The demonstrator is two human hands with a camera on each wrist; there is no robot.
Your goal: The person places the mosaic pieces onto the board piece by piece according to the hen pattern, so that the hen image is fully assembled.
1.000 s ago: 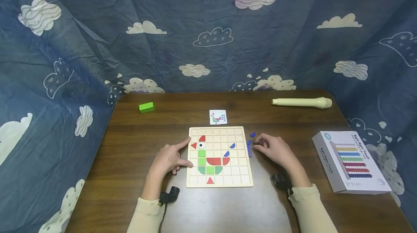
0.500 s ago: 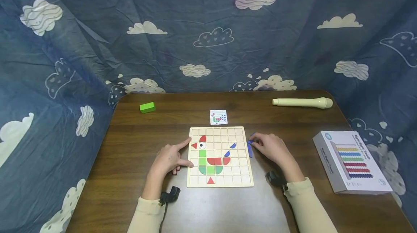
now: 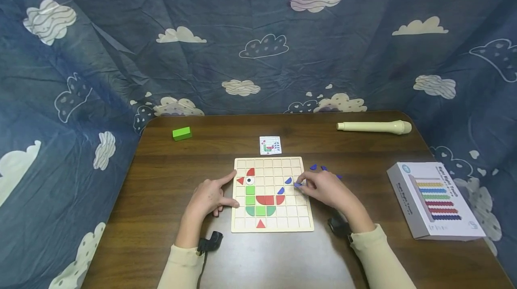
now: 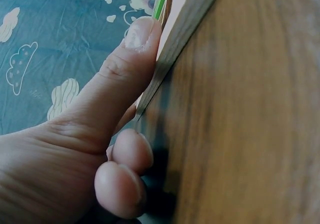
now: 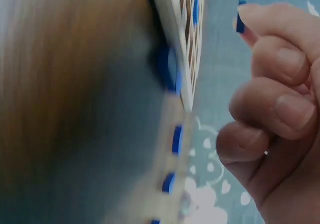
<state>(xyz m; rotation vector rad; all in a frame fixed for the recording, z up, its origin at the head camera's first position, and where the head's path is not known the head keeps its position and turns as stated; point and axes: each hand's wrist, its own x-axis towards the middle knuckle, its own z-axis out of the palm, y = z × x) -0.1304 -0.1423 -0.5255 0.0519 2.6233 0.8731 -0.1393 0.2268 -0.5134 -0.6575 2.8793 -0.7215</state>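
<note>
A square wooden grid board [image 3: 291,222] lies on the table, with red, green and blue pieces and an eye tile [image 3: 250,181] forming a bird shape. My left hand [image 3: 205,197] touches the board's left edge, index finger and thumb stretched apart; in the left wrist view the thumb [image 4: 120,69] rests against the wooden side. Over the board's right part, my right hand [image 3: 323,188] pinches a blue half-circle piece [image 5: 241,19] between thumb and index finger. Two blue half-circles [image 3: 288,181] sit in cells just left of it. Several loose blue pieces [image 3: 313,167] lie right of the board.
Behind the board lies a small pattern card [image 3: 270,145]. A green block [image 3: 181,133] is at the back left, a cream microphone-shaped object [image 3: 374,127] at the back right. A white toy box [image 3: 436,201] stands on the right. A cloud-patterned curtain [image 3: 258,69] surrounds the table.
My right hand reached the blue pieces beside the board, picked one up and moved left with it over the board's right side. My left hand stays at the left edge.
</note>
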